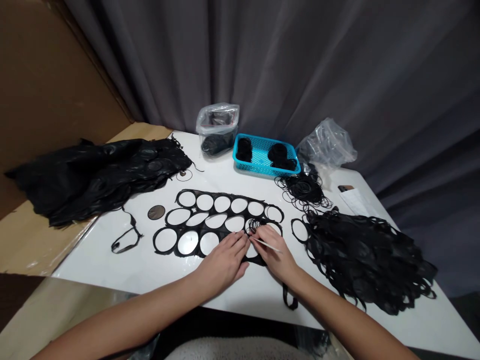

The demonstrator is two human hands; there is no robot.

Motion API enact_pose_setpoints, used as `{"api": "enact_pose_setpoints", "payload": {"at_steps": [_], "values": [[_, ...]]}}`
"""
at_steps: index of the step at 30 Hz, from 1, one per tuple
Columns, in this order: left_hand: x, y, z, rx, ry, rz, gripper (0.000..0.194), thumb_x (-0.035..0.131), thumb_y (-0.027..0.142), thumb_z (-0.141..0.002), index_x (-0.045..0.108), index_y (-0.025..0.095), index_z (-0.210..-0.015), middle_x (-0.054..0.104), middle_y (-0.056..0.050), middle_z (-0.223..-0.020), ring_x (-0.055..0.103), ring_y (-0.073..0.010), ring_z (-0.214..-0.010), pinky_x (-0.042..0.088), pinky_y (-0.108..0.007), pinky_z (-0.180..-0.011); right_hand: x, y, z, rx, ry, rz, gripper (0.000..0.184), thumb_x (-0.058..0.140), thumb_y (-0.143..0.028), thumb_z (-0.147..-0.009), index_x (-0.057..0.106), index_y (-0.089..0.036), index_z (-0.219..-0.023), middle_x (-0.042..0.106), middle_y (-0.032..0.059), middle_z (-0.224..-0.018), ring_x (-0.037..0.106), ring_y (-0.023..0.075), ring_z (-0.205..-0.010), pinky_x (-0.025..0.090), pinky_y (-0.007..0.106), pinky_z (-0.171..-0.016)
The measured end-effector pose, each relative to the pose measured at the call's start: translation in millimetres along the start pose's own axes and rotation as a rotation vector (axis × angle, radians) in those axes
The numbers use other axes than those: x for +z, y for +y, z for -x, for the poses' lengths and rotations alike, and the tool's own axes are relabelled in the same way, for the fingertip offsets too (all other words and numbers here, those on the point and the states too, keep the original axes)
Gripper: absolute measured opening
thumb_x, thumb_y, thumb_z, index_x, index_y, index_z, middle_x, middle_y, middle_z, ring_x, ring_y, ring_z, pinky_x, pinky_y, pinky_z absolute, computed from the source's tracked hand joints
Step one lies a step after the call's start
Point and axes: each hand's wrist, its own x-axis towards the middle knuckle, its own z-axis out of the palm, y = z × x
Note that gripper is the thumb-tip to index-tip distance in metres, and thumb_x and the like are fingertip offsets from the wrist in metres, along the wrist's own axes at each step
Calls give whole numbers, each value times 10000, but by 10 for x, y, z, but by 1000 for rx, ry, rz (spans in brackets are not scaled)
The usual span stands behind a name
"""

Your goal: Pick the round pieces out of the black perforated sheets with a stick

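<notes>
Black rubber sheet with round holes (pixel 213 202): lying flat on the glossy white bench (pixel 86 265), right in front of me, with rows of cut-out circles showing the white surface through them.

Thin black rubber rings (pixel 255 225): sitting in a small tangle on the sheet's right side, touching the fingertips of both hands.

Left grip (pixel 223 262): resting palm-down on the sheet, fingers together and reaching toward the rings; I am seeing nothing held in it.

Right grip (pixel 275 252): closing between thumb and fingers on a thin white stick (pixel 267 244), whose tip is pointing into the rings.

Left of the sheet: a heap of black rubber offcuts (pixel 101 180) is lying over the bench edge, with a brown round disc (pixel 156 212) and a loose black rubber strip (pixel 127 237) nearby.

Right of the sheet: a larger heap of black offcuts (pixel 367 260) is spreading beside a loose pile of black rings (pixel 302 192).

Far edge: a turquoise plastic basket (pixel 262 170) is holding two stacks of black rings, between a clear plastic bag of black rings (pixel 217 127) and a crumpled clear bag (pixel 326 145).
</notes>
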Motion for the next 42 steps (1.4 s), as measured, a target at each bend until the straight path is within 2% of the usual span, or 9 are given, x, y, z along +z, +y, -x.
{"api": "enact_pose_setpoints", "payload": {"at_steps": [11, 14, 20, 23, 28, 31, 36, 39, 42], "values": [[6, 8, 8, -11, -19, -12, 486, 499, 296, -977, 450, 73, -1407, 569, -178, -1390, 502, -301, -1337, 379, -439, -1145, -108, 23, -103, 263, -30, -239, 192, 589, -274, -907, 552, -219, -727, 640, 15, -802, 589, 198, -799, 443, 320, -740], [7, 12, 13, -19, -9, 10, 489, 487, 292, -982, 439, 79, -1419, 566, -178, -1394, 491, -297, -1348, 376, -441, -1147, -90, 15, -59, 202, -28, -207, 184, 567, -276, -922, 557, -221, -747, 644, 34, -852, 592, 211, -857, 454, 334, -780], [9, -2, -1, -9, -3, 10, 468, 513, 272, -964, 485, 40, -1370, 593, -185, -1351, 521, -315, -1312, 398, -452, -1134, -69, 33, -14, -142, -128, 102, 148, 434, -148, -917, 566, -217, -911, 618, 107, -944, 524, 270, -915, 446, 399, -799], [-6, -11, -11, -1, -3, 16, 450, 522, 258, -956, 504, 36, -1346, 592, -189, -1351, 528, -322, -1303, 420, -455, -1119, -255, 254, -215, -78, 45, 240, 177, 405, -152, -924, 540, -223, -835, 606, 106, -870, 505, 268, -850, 424, 397, -778], [-48, -31, 4, -19, 13, 80, 457, 518, 254, -954, 478, 104, -1383, 591, -162, -1360, 517, -295, -1320, 435, -456, -1104, -785, 699, -495, 209, 444, 349, 216, 474, -289, -914, 452, -242, -705, 583, 69, -746, 523, 241, -733, 412, 367, -708], [-113, -66, -26, -23, 4, 111, 437, 550, 309, -959, 512, 118, -1350, 595, -151, -1353, 526, -298, -1303, 437, -461, -1091, -946, 781, -434, 404, 548, 100, 231, 611, -371, -845, 491, -238, -699, 585, 26, -654, 539, 204, -621, 424, 324, -601], [-233, -65, -264, -57, -37, 150, 268, 504, 299, -994, 615, 165, -1198, 658, -107, -1151, 619, -265, -1090, 516, -436, -943, -850, 717, -197, 680, 429, -887, 297, 847, -336, -656, 596, -202, -739, 710, 71, -764, 663, 188, -674, 442, 217, -389], [-182, 20, -397, 37, -23, 164, 296, 473, 199, -985, 588, 168, -1256, 631, -108, -1242, 563, -256, -1219, 478, -417, -1022, -773, 650, -89, 786, 367, -1239, 223, 836, -196, -685, 642, -178, -793, 732, 78, -791, 704, 176, -709, 546, 182, -430], [-71, 89, -429, 124, -72, 135, 392, 556, 239, -949, 550, 117, -1321, 585, -155, -1361, 502, -300, -1322, 436, -439, -1084, -765, 539, 5, 837, 386, -1484, 128, 748, -106, -766, 640, -164, -803, 738, 83, -873, 720, 142, -738, 619, 165, -570]]}}
